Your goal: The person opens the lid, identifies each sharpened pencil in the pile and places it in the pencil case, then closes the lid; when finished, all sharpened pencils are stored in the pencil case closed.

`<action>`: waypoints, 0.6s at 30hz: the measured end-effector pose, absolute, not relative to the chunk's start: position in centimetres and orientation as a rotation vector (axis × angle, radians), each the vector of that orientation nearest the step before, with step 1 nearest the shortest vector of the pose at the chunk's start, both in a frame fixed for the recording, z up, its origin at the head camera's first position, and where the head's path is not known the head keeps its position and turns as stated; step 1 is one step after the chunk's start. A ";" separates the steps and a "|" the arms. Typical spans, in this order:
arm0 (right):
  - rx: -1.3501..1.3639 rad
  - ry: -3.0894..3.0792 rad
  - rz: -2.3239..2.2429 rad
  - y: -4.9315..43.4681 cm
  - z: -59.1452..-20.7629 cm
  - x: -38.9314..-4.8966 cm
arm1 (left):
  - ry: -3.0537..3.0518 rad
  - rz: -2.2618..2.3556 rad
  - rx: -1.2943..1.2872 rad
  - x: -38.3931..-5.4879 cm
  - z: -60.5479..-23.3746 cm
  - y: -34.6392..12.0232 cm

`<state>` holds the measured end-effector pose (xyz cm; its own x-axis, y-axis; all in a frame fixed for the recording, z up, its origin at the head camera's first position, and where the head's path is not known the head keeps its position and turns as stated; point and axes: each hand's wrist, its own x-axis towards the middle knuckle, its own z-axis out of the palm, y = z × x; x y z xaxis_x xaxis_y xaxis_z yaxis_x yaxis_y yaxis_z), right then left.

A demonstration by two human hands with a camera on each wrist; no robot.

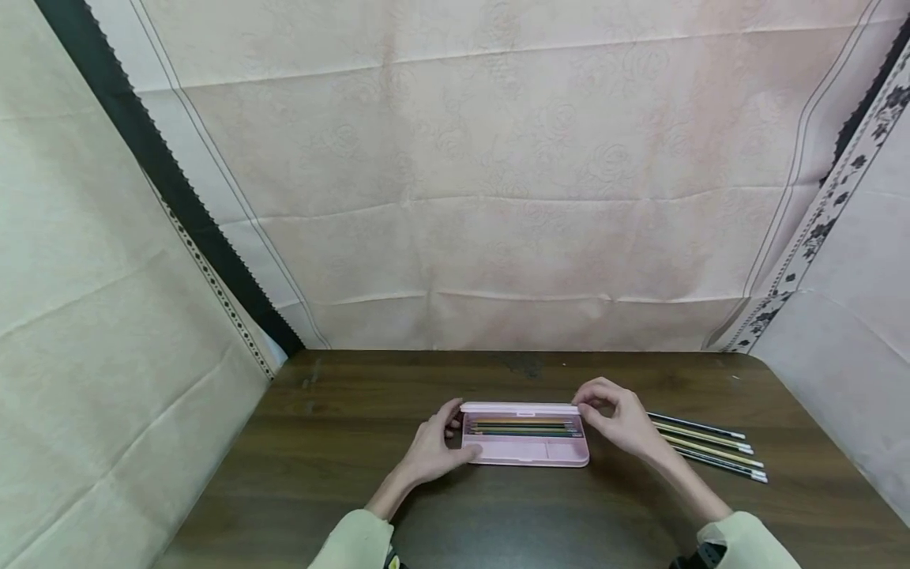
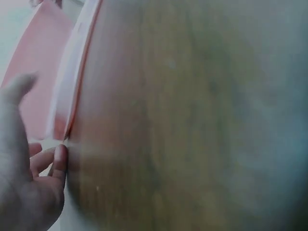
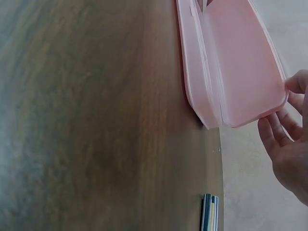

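Note:
A pink pencil case (image 1: 508, 450) lies open on the table, several pencils (image 1: 522, 427) in its long far compartment. Its lid (image 3: 245, 62) stands raised along the far side. At the case's left end is my left hand (image 1: 435, 446), thumb at the near corner and fingers curled by the far one; the left wrist view shows these fingers touching the end of the case. My right hand (image 1: 618, 415) pinches the lid's right corner between thumb and fingers, as the right wrist view also shows.
Several loose pencils (image 1: 711, 446), dark and yellowish with pale ends, lie on the wooden table (image 1: 341, 474) right of the case, partly behind the right hand. Pale cloth (image 1: 498, 197) hangs behind the table's far edge and at both sides.

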<state>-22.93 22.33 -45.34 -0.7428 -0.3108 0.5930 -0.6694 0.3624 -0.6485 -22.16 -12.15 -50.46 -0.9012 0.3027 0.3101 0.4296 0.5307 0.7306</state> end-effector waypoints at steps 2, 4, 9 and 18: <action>0.868 -2.263 1.353 22.5 -45.6 -23.1 | -2.506 -1.336 -0.601 -22.1 -50.3 -12.4; 0.878 -2.267 1.359 22.6 -45.6 -23.1 | -2.395 -1.343 -0.543 -22.0 -49.8 -12.6; 0.926 -2.255 1.336 22.0 -44.8 -22.5 | -2.267 -1.317 -0.488 -21.8 -47.8 -12.2; 1.018 -2.257 1.251 21.9 -44.1 -21.5 | -2.319 -1.285 -0.785 -22.3 -46.5 -10.6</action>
